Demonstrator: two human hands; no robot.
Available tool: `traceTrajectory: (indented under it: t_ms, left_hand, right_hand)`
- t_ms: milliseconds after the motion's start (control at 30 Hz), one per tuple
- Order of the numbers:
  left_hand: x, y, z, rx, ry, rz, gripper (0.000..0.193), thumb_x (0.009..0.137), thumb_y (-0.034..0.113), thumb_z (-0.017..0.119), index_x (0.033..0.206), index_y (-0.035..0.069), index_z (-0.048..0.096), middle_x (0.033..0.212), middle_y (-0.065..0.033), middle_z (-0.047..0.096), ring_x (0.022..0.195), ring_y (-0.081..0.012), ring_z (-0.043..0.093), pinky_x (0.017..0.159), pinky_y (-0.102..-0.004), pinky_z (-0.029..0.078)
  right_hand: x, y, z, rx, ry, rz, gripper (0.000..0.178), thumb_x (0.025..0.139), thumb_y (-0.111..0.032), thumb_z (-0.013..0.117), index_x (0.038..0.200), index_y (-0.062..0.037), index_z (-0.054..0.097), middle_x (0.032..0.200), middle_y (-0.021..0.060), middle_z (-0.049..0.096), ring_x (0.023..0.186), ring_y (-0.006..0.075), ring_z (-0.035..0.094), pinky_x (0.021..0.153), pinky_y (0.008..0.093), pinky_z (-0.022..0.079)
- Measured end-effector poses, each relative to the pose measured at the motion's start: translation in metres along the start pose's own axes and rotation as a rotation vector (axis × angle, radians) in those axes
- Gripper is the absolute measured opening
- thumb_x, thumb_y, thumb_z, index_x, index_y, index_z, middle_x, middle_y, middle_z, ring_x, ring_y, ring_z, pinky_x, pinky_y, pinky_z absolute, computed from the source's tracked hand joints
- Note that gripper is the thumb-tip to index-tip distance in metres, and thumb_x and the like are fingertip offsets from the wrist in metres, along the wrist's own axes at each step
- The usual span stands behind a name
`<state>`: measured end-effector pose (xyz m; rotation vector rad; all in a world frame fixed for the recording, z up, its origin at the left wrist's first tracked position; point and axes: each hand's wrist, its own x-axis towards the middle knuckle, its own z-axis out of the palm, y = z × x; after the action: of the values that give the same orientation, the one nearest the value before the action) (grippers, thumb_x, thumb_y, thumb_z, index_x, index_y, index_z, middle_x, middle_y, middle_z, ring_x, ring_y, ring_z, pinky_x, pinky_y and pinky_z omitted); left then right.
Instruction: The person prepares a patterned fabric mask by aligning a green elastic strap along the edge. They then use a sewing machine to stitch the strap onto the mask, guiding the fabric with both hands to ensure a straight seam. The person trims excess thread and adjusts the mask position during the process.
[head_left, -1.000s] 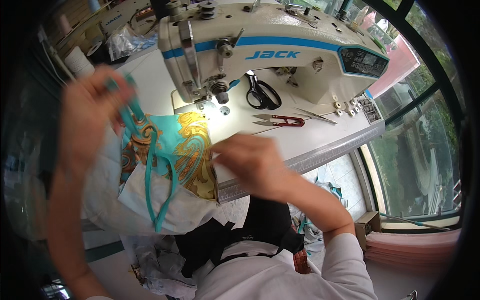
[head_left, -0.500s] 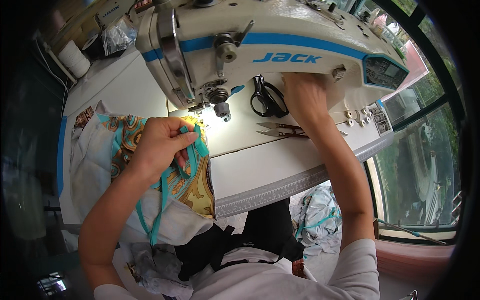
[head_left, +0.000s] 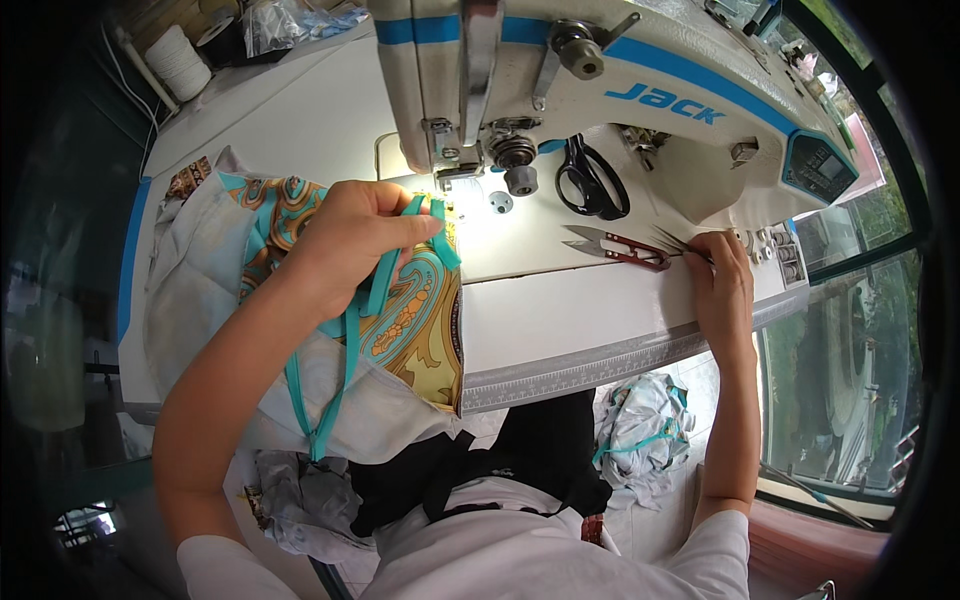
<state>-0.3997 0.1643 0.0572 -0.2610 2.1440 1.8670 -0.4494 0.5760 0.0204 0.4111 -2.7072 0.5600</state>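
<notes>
My left hand [head_left: 365, 240] is closed in a pinch on a narrow teal fabric strap [head_left: 440, 235], whose loops hang down over the cloth. Beneath it lies a patterned fabric piece [head_left: 420, 310] in yellow, teal and brown, its pale underside showing, close to the sewing machine's needle area. At the right of the table, my right hand [head_left: 722, 270] has its fingers closed on a pair of thin pointed tweezers [head_left: 678, 243]. Right beside them are thread snips [head_left: 620, 250] with reddish handles. Black-handled scissors [head_left: 590, 180] lie farther back.
A white and blue sewing machine [head_left: 640, 70] arches over the table [head_left: 540, 325], which has a ruler strip along its front edge. Bobbins [head_left: 785, 255] sit at the right end. A white thread cone [head_left: 178, 62] stands back left. Bundled fabric [head_left: 645, 440] lies low on the right.
My right hand has come out from under the machine arm toward the table's right front and now holds tweezers. My left hand still pinches the strap. The view has shifted.
</notes>
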Motion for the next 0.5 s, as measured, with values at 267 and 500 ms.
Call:
traceTrajectory:
  t_ms: [267,500]
  left_hand:
    - [0.001,0.002,-0.001,0.026,0.067,-0.021,0.014,0.095,0.010,0.077,0.097,-0.002,0.070,0.073,-0.0027,0.062,0.054,-0.0074,0.053,0.044,-0.0259,0.039]
    - [-0.041,-0.003,-0.005,0.335,0.085,0.466,0.014,0.097,0.009,0.076,0.098,-0.004,0.072,0.079,-0.0091,0.070,0.061,-0.0133,0.065,0.050,-0.0282,0.052]
  right_hand:
    - [-0.003,-0.076,-0.005,0.508,-0.146,-0.190,0.028,0.093,0.012,0.067,0.118,-0.0017,0.069,0.100,0.0149,0.072,0.087,0.0299,0.073,0.079,0.0348,0.058]
    - [0.039,-0.135,0.021,0.556,-0.368,-0.594,0.016,0.092,-0.007,0.077,0.108,-0.0044,0.076,0.087,0.0100,0.068,0.078,0.0310,0.069,0.065,0.0429,0.052]
